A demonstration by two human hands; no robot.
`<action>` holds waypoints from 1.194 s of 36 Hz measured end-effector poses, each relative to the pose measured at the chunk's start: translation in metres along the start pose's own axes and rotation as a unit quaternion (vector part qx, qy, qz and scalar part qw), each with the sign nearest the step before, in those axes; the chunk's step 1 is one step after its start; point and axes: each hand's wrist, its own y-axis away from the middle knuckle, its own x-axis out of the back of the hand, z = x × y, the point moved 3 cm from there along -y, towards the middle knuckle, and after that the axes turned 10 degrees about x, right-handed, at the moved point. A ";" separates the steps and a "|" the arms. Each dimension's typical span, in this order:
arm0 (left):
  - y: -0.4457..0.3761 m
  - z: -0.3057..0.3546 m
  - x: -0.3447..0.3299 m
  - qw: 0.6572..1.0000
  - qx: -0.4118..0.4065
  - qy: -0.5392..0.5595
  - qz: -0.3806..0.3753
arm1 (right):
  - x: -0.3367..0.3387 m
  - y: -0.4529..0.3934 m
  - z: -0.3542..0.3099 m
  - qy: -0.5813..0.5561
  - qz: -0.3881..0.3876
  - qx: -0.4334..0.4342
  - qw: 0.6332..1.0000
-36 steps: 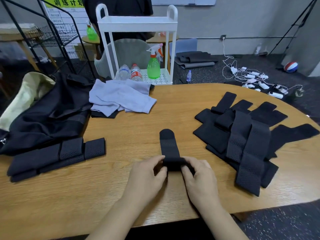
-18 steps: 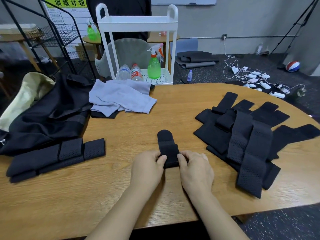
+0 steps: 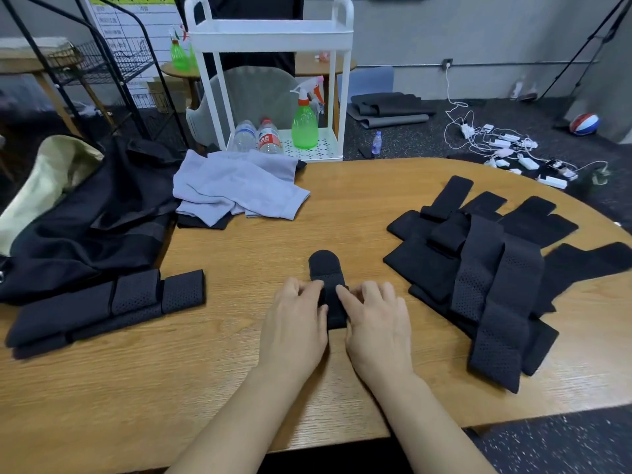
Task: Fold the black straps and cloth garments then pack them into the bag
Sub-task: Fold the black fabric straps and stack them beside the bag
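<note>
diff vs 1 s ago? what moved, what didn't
Both hands, left and right, slid forward along the strap, rolling it up from the near end, so less of it lies flat beyond the fingers. They still grip it. The strap pile, folded straps and grey cloth stayed put.

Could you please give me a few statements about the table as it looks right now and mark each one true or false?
1. Both the left hand and the right hand are on one black strap. True.
2. The unfolded strap pile lies left of the hands. False: it lies to their right.
3. The grey cloth sits at the table's far edge. True.
4. The green spray bottle stands on the table. False: it stands on the white cart.
</note>
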 end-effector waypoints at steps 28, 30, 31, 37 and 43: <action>0.018 -0.024 0.038 0.981 -0.043 0.057 -0.182 | 0.015 0.034 -0.008 -0.216 -0.107 -0.007 0.971; 0.019 -0.028 0.037 0.980 -0.038 0.062 -0.186 | 0.012 0.034 -0.005 -0.245 -0.081 -0.063 0.964; 0.019 -0.029 0.035 0.981 -0.038 0.060 -0.179 | 0.011 0.034 -0.004 -0.258 -0.072 -0.085 0.960; 0.011 -0.029 0.028 0.987 -0.019 0.108 -0.119 | 0.010 0.025 -0.007 -0.270 -0.038 -0.170 0.947; -0.002 -0.028 0.020 0.984 0.024 0.145 -0.102 | 0.014 0.007 -0.010 -0.239 -0.028 -0.237 0.941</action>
